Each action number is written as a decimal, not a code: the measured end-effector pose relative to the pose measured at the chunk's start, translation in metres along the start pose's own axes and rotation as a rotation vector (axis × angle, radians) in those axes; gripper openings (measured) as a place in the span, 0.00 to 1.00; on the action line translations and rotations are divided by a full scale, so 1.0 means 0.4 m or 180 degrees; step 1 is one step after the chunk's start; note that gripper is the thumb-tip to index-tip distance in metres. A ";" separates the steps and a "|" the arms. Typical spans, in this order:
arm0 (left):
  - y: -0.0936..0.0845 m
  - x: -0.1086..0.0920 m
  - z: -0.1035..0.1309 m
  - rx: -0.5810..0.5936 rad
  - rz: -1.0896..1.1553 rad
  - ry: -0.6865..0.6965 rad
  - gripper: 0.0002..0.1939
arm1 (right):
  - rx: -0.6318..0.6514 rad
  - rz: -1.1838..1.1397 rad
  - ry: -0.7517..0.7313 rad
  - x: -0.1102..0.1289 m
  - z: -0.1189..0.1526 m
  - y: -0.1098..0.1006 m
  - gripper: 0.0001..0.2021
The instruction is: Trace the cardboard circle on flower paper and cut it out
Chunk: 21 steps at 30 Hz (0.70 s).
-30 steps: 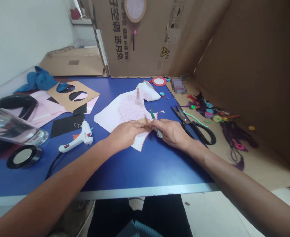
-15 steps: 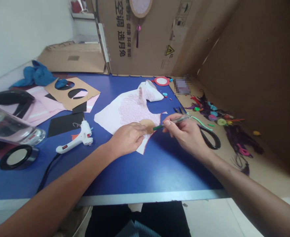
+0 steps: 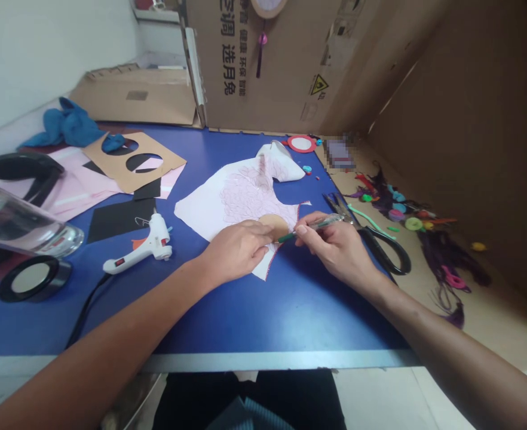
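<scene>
White fabric with a pinkish lace pattern point(image 3: 245, 194) lies on the blue table, its right edge cut into curves. On it, near the lower right edge, rests a round tan disc point(image 3: 276, 224). My left hand point(image 3: 236, 251) lies flat over the fabric, its fingertips pressing on the disc's left side. A clear pen with a green tip section point(image 3: 315, 226) is pinched in my right hand point(image 3: 335, 242). The pen's tip touches the disc's lower right edge.
A white glue gun point(image 3: 144, 248), black sheets point(image 3: 122, 219), a clear cup point(image 3: 30, 218) and a black roll point(image 3: 34, 278) are on the left. Scissors point(image 3: 386, 251) lie beyond my right hand, near colourful tassels point(image 3: 393, 200). Tan card with holes point(image 3: 153, 152) lies at the back left.
The view has shifted slightly, so the table's things appear a little further right. The pen tip sits slightly differently along the disc's edge. My left hand stays on the disc.
</scene>
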<state>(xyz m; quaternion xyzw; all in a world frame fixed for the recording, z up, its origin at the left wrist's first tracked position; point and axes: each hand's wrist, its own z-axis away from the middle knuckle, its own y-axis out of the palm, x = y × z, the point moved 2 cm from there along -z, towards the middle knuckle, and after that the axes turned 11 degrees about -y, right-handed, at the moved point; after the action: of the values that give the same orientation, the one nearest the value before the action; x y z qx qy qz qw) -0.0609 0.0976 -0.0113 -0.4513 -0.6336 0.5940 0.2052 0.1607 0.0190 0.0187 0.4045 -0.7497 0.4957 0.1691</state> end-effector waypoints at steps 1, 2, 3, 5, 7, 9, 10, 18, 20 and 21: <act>0.001 0.001 0.001 -0.0008 0.0008 0.0007 0.17 | 0.0001 0.0013 0.0004 -0.001 0.000 0.000 0.24; 0.003 0.002 0.001 -0.0021 0.0018 0.0014 0.17 | 0.0002 0.0020 0.0010 -0.001 0.001 0.000 0.24; 0.004 0.003 0.002 -0.0037 0.0030 0.0020 0.17 | 0.0004 0.0026 0.0013 -0.002 0.001 0.000 0.25; 0.006 0.005 0.003 -0.0067 0.0042 0.0036 0.17 | 0.0016 0.0035 0.0006 -0.003 -0.001 -0.002 0.25; 0.007 0.006 0.003 -0.0076 0.0036 0.0053 0.17 | 0.0020 0.0052 -0.0003 -0.005 -0.002 -0.005 0.26; 0.006 0.005 0.003 -0.0075 0.0026 0.0060 0.17 | 0.0014 0.0066 0.0009 -0.009 -0.004 -0.008 0.26; 0.005 0.005 0.003 -0.0073 0.0029 0.0054 0.18 | 0.0006 0.0071 0.0018 -0.011 -0.004 -0.009 0.26; 0.005 0.006 0.003 -0.0129 0.0109 0.0051 0.19 | -0.0049 -0.0040 0.0293 -0.039 -0.004 -0.028 0.30; 0.006 0.007 0.003 -0.0142 0.0086 0.0045 0.18 | -0.0087 -0.0069 0.0322 -0.042 -0.008 -0.036 0.31; 0.006 0.007 0.004 -0.0144 0.0081 0.0048 0.17 | -0.0102 -0.0078 0.0343 -0.042 -0.010 -0.041 0.31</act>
<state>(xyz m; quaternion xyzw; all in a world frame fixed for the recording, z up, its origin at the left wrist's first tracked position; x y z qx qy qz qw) -0.0627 0.0989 -0.0147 -0.4683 -0.6395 0.5786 0.1922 0.1830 0.0270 0.0194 0.3837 -0.7423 0.5025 0.2218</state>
